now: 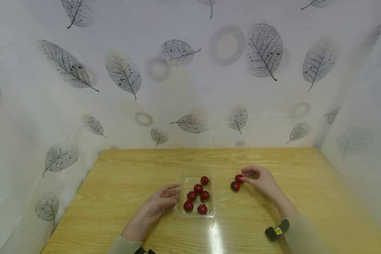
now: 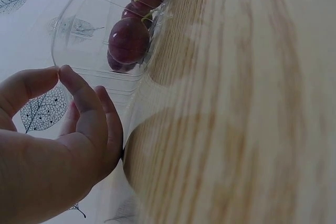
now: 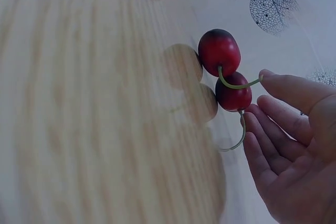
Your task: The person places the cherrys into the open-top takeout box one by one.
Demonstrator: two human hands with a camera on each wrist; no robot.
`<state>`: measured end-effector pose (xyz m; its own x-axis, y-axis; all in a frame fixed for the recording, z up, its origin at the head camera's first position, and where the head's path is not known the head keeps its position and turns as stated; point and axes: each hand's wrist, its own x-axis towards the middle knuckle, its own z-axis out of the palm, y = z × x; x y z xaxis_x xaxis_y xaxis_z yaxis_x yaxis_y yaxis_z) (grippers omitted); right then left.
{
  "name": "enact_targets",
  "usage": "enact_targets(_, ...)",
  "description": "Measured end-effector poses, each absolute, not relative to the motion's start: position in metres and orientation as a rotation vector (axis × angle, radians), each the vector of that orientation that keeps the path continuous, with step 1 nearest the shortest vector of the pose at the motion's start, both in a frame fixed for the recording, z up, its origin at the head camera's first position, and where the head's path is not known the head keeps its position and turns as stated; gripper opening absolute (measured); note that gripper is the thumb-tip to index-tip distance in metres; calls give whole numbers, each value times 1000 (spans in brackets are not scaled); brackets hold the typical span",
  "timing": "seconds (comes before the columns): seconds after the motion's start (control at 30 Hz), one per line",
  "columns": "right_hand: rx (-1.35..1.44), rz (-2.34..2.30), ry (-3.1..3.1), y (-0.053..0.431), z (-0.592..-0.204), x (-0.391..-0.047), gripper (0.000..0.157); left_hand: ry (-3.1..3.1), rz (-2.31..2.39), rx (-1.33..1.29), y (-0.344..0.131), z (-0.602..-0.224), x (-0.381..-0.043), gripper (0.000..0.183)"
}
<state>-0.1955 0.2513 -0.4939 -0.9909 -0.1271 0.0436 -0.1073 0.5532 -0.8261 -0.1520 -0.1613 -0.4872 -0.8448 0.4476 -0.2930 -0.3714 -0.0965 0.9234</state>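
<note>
A clear plastic container [image 1: 180, 211] stands on the table with several dark red cherries [image 1: 198, 188] inside, some showing green stems. At its left side, my left hand [image 1: 160, 203] pinches the rim between thumb and index fingertip, the other fingers bent loosely below. To the container's right, two cherries lie close together on the table: a red one [image 1: 239, 178] and another with a dark patch [image 1: 235, 186]. My right hand [image 1: 261, 181] is around the farther one, fingers extended behind it. In the right wrist view the thumb tip [image 3: 269, 77] is at the end of a curved green stem [image 3: 239, 86].
The wooden table [image 1: 130, 169] has a glossy surface that reflects the cherries and light. Pale sheeting [image 1: 190, 95] printed with leaves hangs behind and along both sides of it. Dark straps [image 1: 277, 231] are at the sleeve cuffs.
</note>
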Motion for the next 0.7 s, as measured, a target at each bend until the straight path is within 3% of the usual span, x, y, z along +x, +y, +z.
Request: enact_targets(0.7, -259, -1396, 2688, 254, -498, -195, 39, 1648, 1983, 68, -160, -486, -151, 70)
